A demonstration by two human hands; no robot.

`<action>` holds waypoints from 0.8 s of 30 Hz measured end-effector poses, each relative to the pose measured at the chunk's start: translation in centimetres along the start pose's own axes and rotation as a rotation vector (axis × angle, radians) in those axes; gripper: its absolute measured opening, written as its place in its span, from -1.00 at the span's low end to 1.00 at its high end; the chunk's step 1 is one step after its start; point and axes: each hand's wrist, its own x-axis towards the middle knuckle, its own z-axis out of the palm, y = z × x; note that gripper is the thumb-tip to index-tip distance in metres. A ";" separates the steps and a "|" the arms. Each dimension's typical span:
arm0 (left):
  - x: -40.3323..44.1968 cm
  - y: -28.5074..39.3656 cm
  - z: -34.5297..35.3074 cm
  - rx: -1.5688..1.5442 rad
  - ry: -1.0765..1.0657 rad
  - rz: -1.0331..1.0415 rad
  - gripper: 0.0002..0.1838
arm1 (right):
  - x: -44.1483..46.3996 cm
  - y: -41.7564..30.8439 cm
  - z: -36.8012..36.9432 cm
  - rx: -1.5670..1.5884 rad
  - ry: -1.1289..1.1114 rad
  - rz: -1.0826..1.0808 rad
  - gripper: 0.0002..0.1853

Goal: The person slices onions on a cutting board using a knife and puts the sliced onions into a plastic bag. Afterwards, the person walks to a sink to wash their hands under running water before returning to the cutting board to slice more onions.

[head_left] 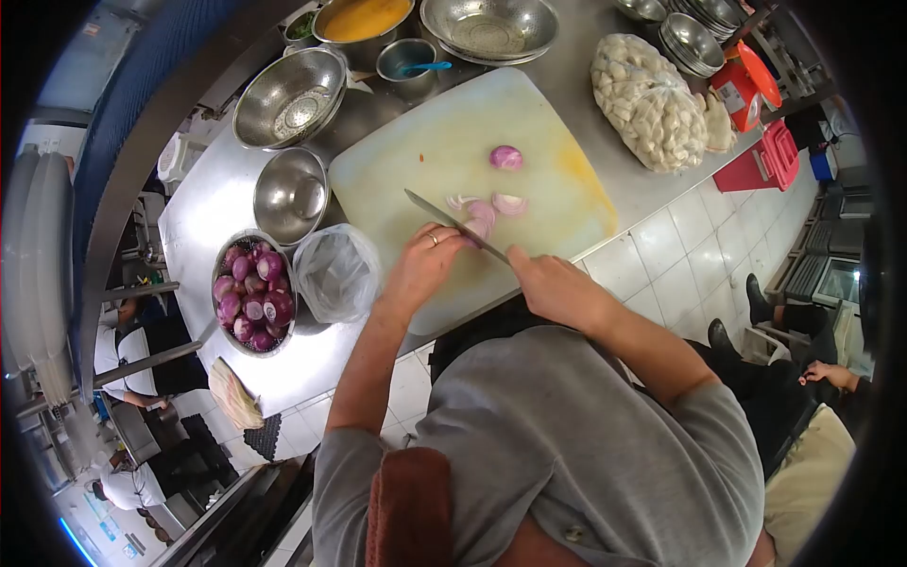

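On a pale cutting board [397,170], my right hand [557,288] grips the handle of a kitchen knife [453,223], its blade pointing up and to the left. My left hand [425,265], with a ring on one finger, presses its fingertips on a purple onion piece [470,242] beside the blade. Sliced onion [482,219] lies just past the knife. A cut onion piece [510,203] rests close by on the right, and a peeled purple onion [506,158] sits farther up the board.
Left of the board stand a colander of purple onions [220,293], a bag-lined container [335,274] and a steel bowl [291,197]. More metal bowls [491,28] line the back. A bag of pale peeled pieces [647,104] lies at right. Another person [822,378] is at far right.
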 end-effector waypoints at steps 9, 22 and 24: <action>-0.7 -0.6 0.6 -0.058 0.042 -0.036 -0.86 | -1.1 -1.6 -2.3 0.023 -0.026 0.013 -0.71; -1.3 -1.0 0.9 -0.056 0.093 -0.028 -0.83 | -1.3 -1.8 -3.9 0.007 -0.088 0.008 -0.71; -1.1 -0.8 0.7 -0.065 0.102 -0.025 -0.86 | -1.5 -1.5 -3.5 0.008 -0.086 0.002 -0.71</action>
